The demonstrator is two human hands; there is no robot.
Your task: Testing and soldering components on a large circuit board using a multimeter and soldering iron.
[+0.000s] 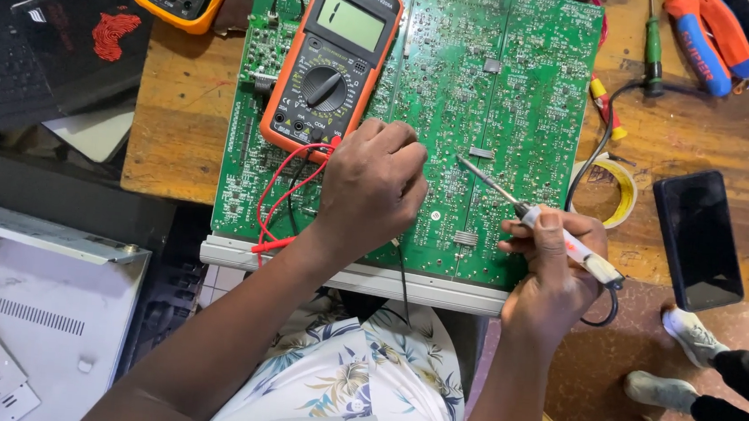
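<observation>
Hands on a large green circuit board: left hand fisted, holding something unclear, right hand gripping soldering iron.

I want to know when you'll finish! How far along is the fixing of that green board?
Set up: the orange meter lies switched on upon the green board. In hand: the right hand aims a soldering iron at the board, and the left hand rests on it. What is left cannot be told from here.

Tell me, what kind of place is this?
Probably an electronics repair workshop. A large green circuit board lies on a wooden bench, an orange multimeter rests on it, and the right hand holds a soldering iron over the board.
</observation>
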